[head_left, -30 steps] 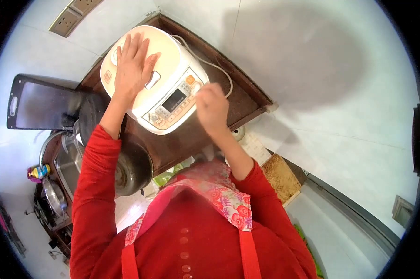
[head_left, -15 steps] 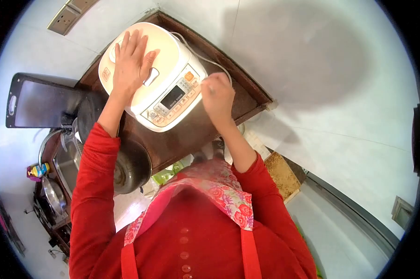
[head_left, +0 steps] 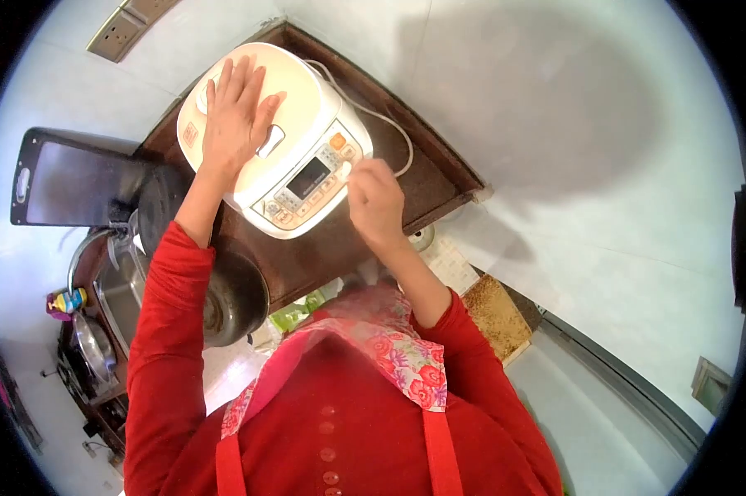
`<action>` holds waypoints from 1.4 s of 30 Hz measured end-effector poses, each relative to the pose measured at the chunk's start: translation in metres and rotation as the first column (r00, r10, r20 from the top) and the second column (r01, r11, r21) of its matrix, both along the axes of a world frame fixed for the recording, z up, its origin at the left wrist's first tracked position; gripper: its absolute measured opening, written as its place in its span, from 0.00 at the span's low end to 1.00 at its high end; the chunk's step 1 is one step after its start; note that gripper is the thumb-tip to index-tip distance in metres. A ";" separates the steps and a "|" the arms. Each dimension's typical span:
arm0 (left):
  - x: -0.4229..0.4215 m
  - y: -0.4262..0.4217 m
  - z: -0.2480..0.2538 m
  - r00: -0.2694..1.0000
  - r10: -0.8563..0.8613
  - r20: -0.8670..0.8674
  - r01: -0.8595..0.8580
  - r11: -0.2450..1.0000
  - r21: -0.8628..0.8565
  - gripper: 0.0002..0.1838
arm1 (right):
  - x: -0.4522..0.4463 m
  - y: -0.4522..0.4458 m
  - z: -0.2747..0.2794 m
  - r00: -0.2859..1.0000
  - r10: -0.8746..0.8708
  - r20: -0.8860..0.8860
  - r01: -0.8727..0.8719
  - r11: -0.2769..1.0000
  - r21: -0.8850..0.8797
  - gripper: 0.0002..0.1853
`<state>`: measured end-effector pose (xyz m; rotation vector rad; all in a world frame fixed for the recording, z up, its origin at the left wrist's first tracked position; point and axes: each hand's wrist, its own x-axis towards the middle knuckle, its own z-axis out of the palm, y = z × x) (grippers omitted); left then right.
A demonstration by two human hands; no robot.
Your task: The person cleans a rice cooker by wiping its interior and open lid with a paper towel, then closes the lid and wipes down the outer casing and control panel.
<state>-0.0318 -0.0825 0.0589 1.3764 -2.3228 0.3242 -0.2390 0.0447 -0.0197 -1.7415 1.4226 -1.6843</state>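
Observation:
The white rice cooker (head_left: pixel 307 99) stands on a dark brown counter (head_left: pixel 307 256), with its control panel and dark display (head_left: pixel 308 178) facing my body. Flat on its lid lies my left hand (head_left: pixel 234 124), fingers slightly spread, holding nothing. My right hand (head_left: pixel 375 202) is closed at the lower right edge of the panel. A small white bit shows at its fingertips, over the right-hand buttons, too small to make out.
A cord (head_left: pixel 389 122) curves behind the cooker. To the left are a large metal pot (head_left: pixel 239 302), a sink (head_left: pixel 121 298), an upright dark-framed board (head_left: pixel 79 183) and a metal bowl (head_left: pixel 94 347). Wall sockets (head_left: pixel 115 37) are at the upper left.
Compared with half a second ago, my right hand has moved left and down, closer over the panel's buttons. My left hand has stayed flat on the lid.

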 end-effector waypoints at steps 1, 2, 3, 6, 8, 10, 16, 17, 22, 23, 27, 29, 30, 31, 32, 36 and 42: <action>0.001 0.002 -0.001 1.000 0.004 0.002 -0.004 1.000 0.006 0.32 | -0.001 -0.003 -0.002 1.000 -0.021 0.010 0.021 1.000 -0.018 0.03; 0.001 0.001 -0.001 1.000 0.007 0.004 -0.007 1.000 0.010 0.32 | -0.005 -0.010 -0.002 0.999 -0.029 0.018 0.029 1.000 0.004 0.03; 0.000 0.001 0.000 1.000 0.008 0.006 -0.008 1.000 0.009 0.32 | -0.012 -0.020 0.001 0.999 -0.039 0.026 0.039 0.999 0.022 0.03; -0.001 0.001 0.002 1.000 0.012 0.008 -0.012 1.000 0.012 0.32 | -0.017 -0.023 0.008 1.000 -0.025 0.019 0.025 1.000 0.015 0.04; -0.001 -0.001 0.003 1.000 0.007 0.004 -0.007 1.000 0.008 0.32 | -0.008 -0.010 -0.001 0.999 0.000 -0.046 -0.002 0.999 -0.041 0.04; 0.001 0.001 0.001 1.000 0.010 0.005 -0.010 1.000 0.010 0.32 | 0.001 -0.002 -0.001 1.000 0.029 0.005 -0.028 0.999 -0.029 0.05; 0.000 -0.001 0.003 1.000 0.017 -0.014 -0.016 1.000 0.022 0.31 | -0.035 -0.031 0.012 0.970 -0.026 0.240 -0.009 0.990 0.143 0.05; 0.000 -0.001 0.002 0.999 0.012 -0.035 -0.012 1.000 0.019 0.30 | -0.043 -0.030 0.008 0.941 0.038 0.336 -0.105 0.978 0.182 0.05; 0.002 0.005 0.013 0.981 -0.064 -0.184 0.067 0.998 0.012 0.20 | -0.061 -0.014 0.011 0.025 0.084 0.996 -0.809 0.587 -0.029 0.06; 0.003 0.006 0.015 0.974 -0.104 -0.203 0.107 0.994 0.007 0.18 | -0.061 -0.012 0.009 -0.034 0.067 0.997 -0.823 0.564 -0.066 0.06; -0.009 0.025 0.039 0.950 -0.225 -0.217 0.227 0.974 -0.017 0.18 | -0.056 -0.007 0.003 -0.100 0.027 0.995 -0.842 0.530 -0.100 0.07; -0.023 0.046 0.038 0.880 -0.268 -0.392 0.336 0.935 0.115 0.20 | -0.053 -0.004 0.002 -0.099 0.016 0.995 -0.850 0.519 -0.093 0.07; -0.032 0.059 0.033 0.787 -0.248 -0.565 0.438 0.869 0.229 0.22 | -0.051 -0.003 -0.002 -0.123 0.022 0.992 -0.852 0.510 -0.117 0.08; -0.042 0.072 0.033 0.762 -0.264 -0.591 0.488 0.834 0.258 0.25 | -0.048 -0.003 0.000 -0.146 0.026 0.989 -0.854 0.502 -0.140 0.08; -0.052 0.085 0.033 0.737 -0.278 -0.617 0.537 0.795 0.283 0.28 | -0.045 0.000 0.004 -0.133 -0.017 0.991 -0.841 0.532 -0.104 0.09; -0.075 0.133 0.030 0.779 -0.029 -0.626 0.390 0.805 0.448 0.45 | -0.031 0.011 0.027 -0.154 -0.035 0.987 -0.800 0.591 -0.104 0.13; -0.076 0.152 -0.003 0.477 0.244 -0.844 0.469 0.741 0.480 0.17 | -0.026 0.021 0.023 -0.089 0.101 0.991 -0.790 0.599 -0.132 0.15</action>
